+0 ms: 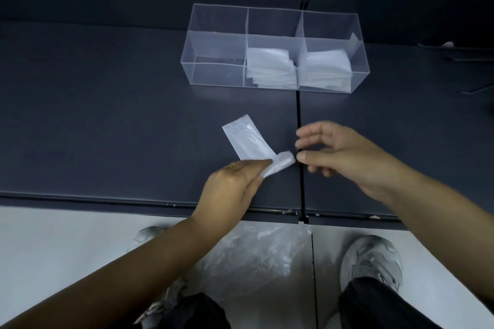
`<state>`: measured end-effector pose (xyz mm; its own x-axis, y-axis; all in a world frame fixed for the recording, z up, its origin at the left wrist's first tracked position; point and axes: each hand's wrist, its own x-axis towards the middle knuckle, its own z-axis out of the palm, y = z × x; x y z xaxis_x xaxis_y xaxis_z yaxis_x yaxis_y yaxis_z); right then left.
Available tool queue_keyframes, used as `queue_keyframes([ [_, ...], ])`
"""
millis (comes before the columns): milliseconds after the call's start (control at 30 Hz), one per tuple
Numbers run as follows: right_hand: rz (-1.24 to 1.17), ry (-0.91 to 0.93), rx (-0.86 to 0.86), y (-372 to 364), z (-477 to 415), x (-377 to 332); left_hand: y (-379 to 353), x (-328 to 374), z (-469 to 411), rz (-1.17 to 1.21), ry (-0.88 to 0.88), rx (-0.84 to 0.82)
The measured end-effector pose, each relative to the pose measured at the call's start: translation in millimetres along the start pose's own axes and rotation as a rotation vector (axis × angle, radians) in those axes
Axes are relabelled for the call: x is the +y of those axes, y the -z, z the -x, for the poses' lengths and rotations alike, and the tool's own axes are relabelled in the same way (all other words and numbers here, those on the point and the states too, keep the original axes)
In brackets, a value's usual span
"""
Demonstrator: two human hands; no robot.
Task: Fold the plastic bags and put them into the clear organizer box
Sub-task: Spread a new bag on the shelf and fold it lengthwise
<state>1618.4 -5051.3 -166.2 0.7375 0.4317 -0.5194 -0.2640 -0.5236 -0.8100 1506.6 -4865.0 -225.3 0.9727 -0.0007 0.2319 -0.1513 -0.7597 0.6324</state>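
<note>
Pressing the plastic bag (244, 140) to the bench (107, 115) with your left hand (230, 189), fingers straight, you hover the right hand (344, 157) loose and empty beside its curled end. Flimsy, slippery film, I reckon: pinch that end and crease it firmly. Organizer box (213, 72) waits beyond.

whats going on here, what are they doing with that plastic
A person is folding a plastic bag on a dark shelf. The left hand presses straight fingers on the bag's near end, where a fold is turning over; the right hand hovers beside it, holding nothing. The clear organizer box has folded bags stacked in its middle compartment and right compartment; the left one is empty. Loose plastic lies on the floor.
</note>
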Motion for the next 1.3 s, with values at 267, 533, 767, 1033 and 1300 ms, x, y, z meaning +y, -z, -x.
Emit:
queue_keyframes([
  [267, 0.084, 0.201, -0.172, -25, -40, 2, 9, -16, -26, 0.444, 0.470, -0.012],
  [533, 0.192, 0.140, 0.061, -43, -73, -6, 18, -18, -46, 0.920, 0.889, 0.036],
  [767, 0.295, 0.078, 0.118, -49, -80, -13, 23, -32, -40, 0.108, 0.431, 0.315],
  [1033, 0.473, 0.166, 0.217, -58, -73, -14, 1, -54, -31, -0.500, 0.224, -0.232],
  [1300, 0.787, 0.348, 0.533, -76, -56, 27, 5, -56, -34, -0.537, 0.268, -0.297],
])
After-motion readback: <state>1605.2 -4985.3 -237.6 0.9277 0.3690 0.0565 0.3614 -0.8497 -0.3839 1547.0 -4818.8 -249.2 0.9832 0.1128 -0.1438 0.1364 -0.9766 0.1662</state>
